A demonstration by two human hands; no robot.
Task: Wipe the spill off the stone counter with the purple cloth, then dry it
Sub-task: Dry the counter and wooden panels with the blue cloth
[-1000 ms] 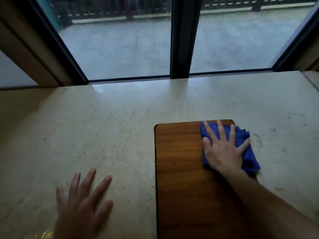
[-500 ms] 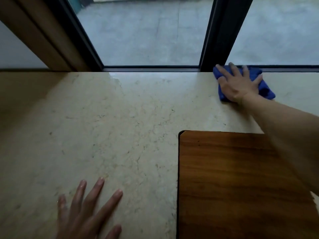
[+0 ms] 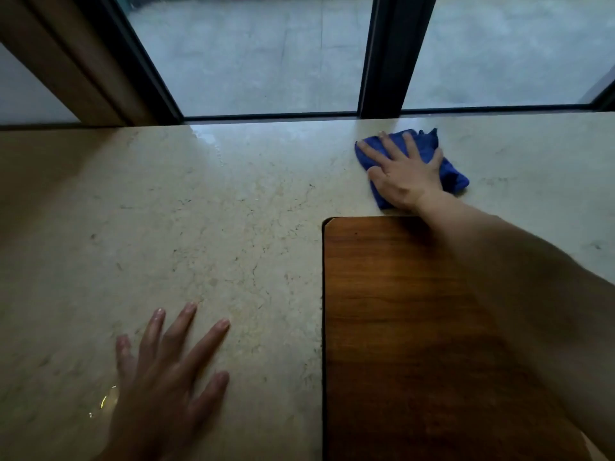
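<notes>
The stone tabletop (image 3: 206, 227) is big and pale, and it runs up to the window frame (image 3: 382, 54) at its far edge. A brown wooden board (image 3: 399, 327) lies flat on the near right part of it. The right arm reaches over that board. The right hand (image 3: 404, 174) lies flat, fingers spread, pressing down on the cloth (image 3: 449, 171), which is bunched up near the far edge, just past the board's far end. The cloth looks more blue than purple here. The left hand (image 3: 163, 384) rests flat on the stone near the near edge, fingers spread wide, holding nothing. To wipe well, I think the right hand should keep its whole palm on the cloth, push firmly, and go over the stone in rows that overlap. A shiny wet patch (image 3: 206, 138) shows at the far edge, left of the cloth, and it likely needs a pass too. A small shiny spot (image 3: 103, 400) sits beside the left hand; it may be wet, but I cannot tell. The hand hides most of the cloth.
</notes>
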